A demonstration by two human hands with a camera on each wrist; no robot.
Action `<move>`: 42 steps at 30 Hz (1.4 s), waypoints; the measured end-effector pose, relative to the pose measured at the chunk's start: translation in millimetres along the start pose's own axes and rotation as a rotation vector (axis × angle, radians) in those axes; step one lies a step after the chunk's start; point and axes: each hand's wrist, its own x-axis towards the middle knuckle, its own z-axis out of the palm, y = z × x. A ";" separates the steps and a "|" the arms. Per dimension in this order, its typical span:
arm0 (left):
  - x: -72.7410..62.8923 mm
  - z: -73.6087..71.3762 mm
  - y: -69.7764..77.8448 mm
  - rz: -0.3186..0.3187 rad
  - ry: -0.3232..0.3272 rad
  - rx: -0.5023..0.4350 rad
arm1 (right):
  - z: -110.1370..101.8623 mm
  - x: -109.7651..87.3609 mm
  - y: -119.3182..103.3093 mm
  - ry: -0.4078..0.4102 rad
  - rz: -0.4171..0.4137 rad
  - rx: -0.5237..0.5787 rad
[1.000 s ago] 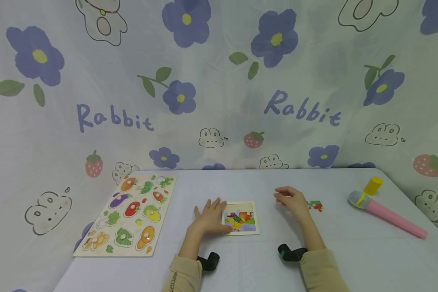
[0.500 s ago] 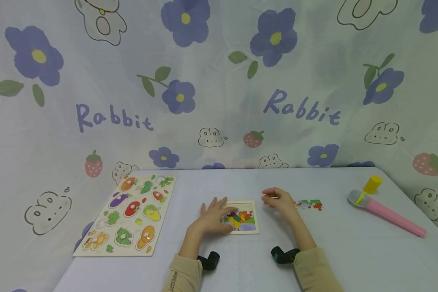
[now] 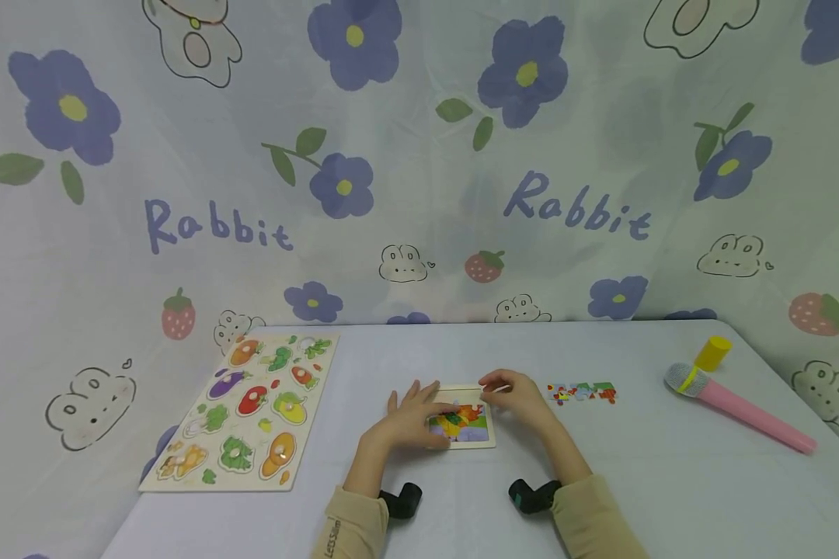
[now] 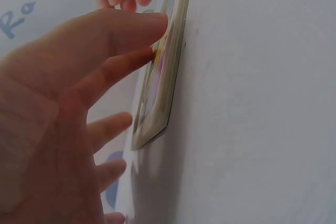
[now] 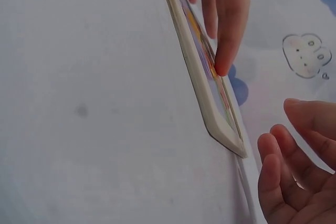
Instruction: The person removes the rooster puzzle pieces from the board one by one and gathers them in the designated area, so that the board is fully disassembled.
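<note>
Your left hand (image 3: 409, 419) is spread wide, gripping nothing: its thumb is at the near side of the puzzle frame (image 3: 471, 446), and its index finger reaches onto the picture pieces (image 3: 471, 428) inside. A second ago that finger was back at the left rim. Your right hand (image 3: 517, 396) has its fingers loosely bent, with a gap showing between the digits from the right wrist; you can't tell whether a small piece is tucked in there. It has just come leftward to the frame's far right corner, so both hands are now at one spot. The frame lies flat on the desk (image 3: 699, 497), a pale strip along its far side apparently unfilled.

That move uncovered the loose pieces (image 3: 583, 393) to the right. Farther out lie the pink microphone (image 3: 748, 414) and yellow cylinder (image 3: 712, 354); well left, the vegetable board (image 3: 248, 483).
</note>
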 end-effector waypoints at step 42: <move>0.5 0.2 0.4 -0.010 -0.004 0.013 | 6.1 -5.1 -3.6 -0.179 -0.055 -0.141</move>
